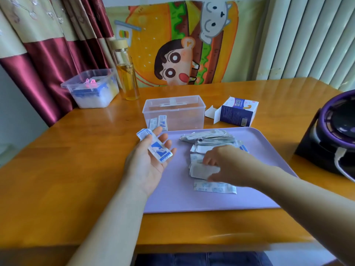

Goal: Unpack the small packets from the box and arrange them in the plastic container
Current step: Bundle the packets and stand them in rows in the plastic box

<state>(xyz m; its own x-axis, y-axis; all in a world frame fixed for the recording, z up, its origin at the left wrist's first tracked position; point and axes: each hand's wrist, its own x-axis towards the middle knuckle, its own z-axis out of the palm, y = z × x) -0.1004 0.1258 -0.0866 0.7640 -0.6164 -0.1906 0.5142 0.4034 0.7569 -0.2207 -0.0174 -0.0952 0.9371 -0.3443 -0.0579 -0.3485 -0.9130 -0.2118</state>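
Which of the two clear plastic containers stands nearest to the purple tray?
The clear rectangular container just behind the flat purple tray, holding a few small packets. The other container stands far left, beside the glass bottle.

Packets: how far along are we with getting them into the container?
Done: box lies open; pile sits on the tray; a few packets stand in the container. In hand: left hand holds more; right hand pinches one packet from the pile. Left: most of the pile.
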